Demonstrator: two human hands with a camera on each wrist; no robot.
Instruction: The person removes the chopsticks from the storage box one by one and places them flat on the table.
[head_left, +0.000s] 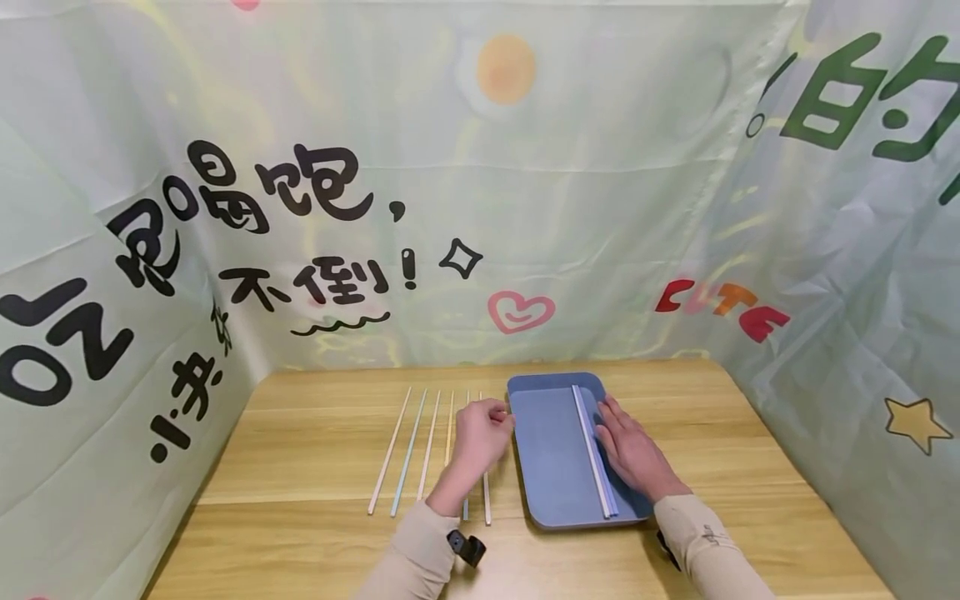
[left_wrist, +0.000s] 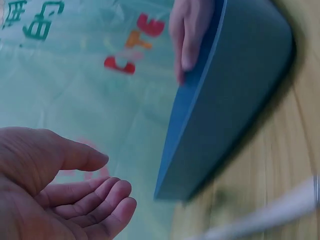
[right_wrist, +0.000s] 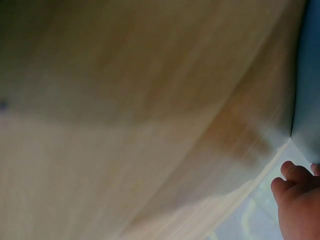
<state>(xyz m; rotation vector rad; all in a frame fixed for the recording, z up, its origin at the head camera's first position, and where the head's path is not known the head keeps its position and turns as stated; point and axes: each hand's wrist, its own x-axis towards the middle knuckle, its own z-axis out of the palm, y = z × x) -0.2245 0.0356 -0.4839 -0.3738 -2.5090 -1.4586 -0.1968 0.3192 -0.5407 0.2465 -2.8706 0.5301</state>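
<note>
A blue-grey tray [head_left: 546,458] lies on the table, with a white stick [head_left: 591,450] and a purple stick [head_left: 611,497] side by side in its right half. My right hand [head_left: 637,454] rests at the tray's right side, fingers extended along the sticks and gripping nothing. Just left of the tray, my left hand [head_left: 482,433] hovers over several thin pastel sticks [head_left: 408,457] laid in a row. In the left wrist view the left hand [left_wrist: 85,195] has loosely bent fingers, a gap between thumb and fingertips, and nothing held. It partly hides the sticks on the right of that row.
The wooden table [head_left: 300,467] is enclosed by printed fabric walls [head_left: 615,208] at the back and both sides. The tray's raised rim [head_left: 555,380] stands between the two hands.
</note>
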